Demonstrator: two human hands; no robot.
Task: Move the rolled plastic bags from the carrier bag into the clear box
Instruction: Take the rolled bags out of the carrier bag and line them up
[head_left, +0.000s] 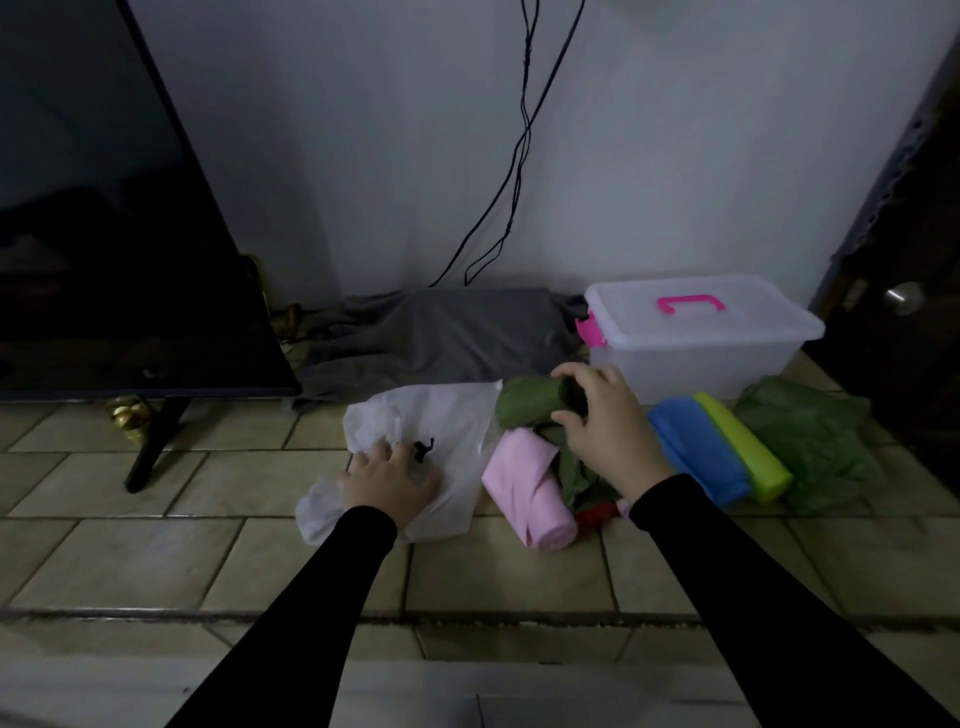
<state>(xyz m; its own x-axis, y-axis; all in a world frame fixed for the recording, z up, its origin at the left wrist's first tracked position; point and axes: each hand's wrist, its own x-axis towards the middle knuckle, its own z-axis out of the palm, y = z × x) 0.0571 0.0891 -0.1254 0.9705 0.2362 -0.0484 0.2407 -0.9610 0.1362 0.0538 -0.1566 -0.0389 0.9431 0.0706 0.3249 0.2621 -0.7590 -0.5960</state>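
Both my arms are in long black sleeves, plain and close-fitting, with no print, seam detail or buttons that I can make out in this dim light. Each sleeve ends in a straight cuff at the wrist. My left hand (390, 480) and my right hand (605, 423) are bare beyond the cuffs: no gloves, and no ring, watch or bracelet shows.

On the tiled floor (156, 561), the carrier bag (447, 415) lies centre; rolled bags (530, 493) sit just at its 3 o'clock, the lidded box (701, 338) at 1 o'clock behind them, the television (104, 208) at 10 o'clock, a cloth (441, 332) at 12.
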